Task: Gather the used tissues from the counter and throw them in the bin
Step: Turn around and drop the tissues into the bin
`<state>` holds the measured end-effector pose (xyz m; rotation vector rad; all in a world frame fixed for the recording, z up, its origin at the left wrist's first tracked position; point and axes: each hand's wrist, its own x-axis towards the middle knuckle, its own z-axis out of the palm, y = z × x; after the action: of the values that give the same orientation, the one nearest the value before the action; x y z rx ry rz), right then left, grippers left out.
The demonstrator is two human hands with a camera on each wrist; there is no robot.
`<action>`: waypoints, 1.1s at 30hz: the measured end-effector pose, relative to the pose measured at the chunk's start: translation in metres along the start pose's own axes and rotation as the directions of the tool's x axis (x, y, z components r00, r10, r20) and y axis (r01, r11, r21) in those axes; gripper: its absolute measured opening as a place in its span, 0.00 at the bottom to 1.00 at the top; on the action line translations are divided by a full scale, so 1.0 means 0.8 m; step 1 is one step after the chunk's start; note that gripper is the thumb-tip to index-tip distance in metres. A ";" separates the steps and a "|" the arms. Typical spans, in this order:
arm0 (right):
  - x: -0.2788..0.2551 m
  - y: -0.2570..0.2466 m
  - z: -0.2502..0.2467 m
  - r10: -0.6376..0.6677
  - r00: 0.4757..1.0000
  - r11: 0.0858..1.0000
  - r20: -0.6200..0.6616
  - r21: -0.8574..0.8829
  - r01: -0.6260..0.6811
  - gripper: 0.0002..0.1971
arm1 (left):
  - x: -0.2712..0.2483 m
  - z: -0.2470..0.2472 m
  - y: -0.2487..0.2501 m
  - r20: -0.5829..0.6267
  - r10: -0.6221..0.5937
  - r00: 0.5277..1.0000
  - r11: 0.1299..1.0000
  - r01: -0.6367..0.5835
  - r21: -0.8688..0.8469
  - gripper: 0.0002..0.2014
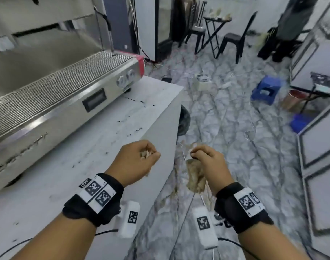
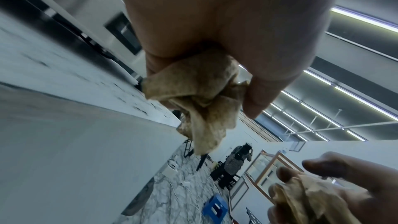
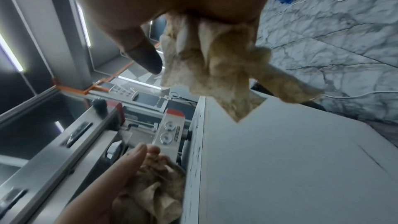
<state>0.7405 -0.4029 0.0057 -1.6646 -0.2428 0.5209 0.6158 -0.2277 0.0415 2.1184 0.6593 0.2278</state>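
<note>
My left hand (image 1: 139,158) is curled round a crumpled brown-stained tissue (image 2: 200,98) above the counter's (image 1: 85,166) right edge. My right hand (image 1: 205,158) grips another stained tissue (image 1: 195,175) that hangs below it over the floor, just right of the counter. In the left wrist view the right hand's tissue (image 2: 312,198) shows at the lower right. The right wrist view shows its tissue (image 3: 217,64) dangling from the fingers and the left hand's tissue (image 3: 159,185) below. A dark round object (image 1: 184,121), perhaps the bin, stands on the floor behind the counter's corner, mostly hidden.
A steel espresso machine (image 1: 57,102) fills the counter's left side. The marble floor (image 1: 226,119) carries white cables, a blue stool (image 1: 267,89), a white box (image 1: 203,82) and a red-rimmed bucket (image 1: 295,99). Black chairs (image 1: 233,44) stand at the back.
</note>
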 end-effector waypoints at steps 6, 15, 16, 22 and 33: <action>0.088 0.004 -0.046 0.053 0.998 0.998 -0.046 0.020 -0.052 0.11 | 0.111 0.064 0.035 0.078 0.045 0.996 0.999 -0.047 0.013 0.05; 0.315 -0.015 -0.056 0.041 0.993 0.994 -0.115 -0.092 -0.052 0.10 | 0.358 0.099 0.049 0.125 0.126 0.984 0.991 -0.129 0.016 0.04; 0.339 -0.025 -0.058 0.037 0.991 0.992 -0.126 -0.117 -0.052 0.10 | 0.384 0.100 0.053 0.130 0.128 0.983 0.991 -0.130 0.009 0.04; 0.475 -0.082 -0.069 0.002 0.986 0.985 -0.164 -0.172 -0.030 0.09 | 0.533 0.099 0.088 0.141 0.182 0.973 0.982 -0.186 0.017 0.03; 0.789 -0.113 -0.071 -0.076 0.984 0.958 0.160 -0.261 0.116 0.05 | 0.778 0.122 0.111 -0.041 0.050 0.998 0.999 -0.049 0.016 0.03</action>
<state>1.3302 -0.1568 -0.0254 -1.8689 -0.5216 0.5579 1.2108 -0.0061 0.0062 2.1510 0.6349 0.2961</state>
